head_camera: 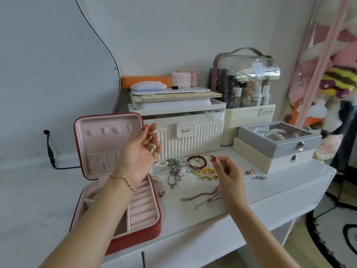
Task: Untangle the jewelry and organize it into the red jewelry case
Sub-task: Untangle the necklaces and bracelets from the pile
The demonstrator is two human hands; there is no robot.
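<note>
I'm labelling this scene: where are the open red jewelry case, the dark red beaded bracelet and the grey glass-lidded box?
open red jewelry case [154, 227]: head view, front corner.
dark red beaded bracelet [190, 160]: head view, left beads.
grey glass-lidded box [278, 149]: head view, front wall.

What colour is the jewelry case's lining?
Pale pink lining, inside the red case; head view.

Soft, even daylight fills my view, bright on the white table [222, 202], with only faint shadows. The wide lens bends the edges, and the far right side looks blurred.
</note>
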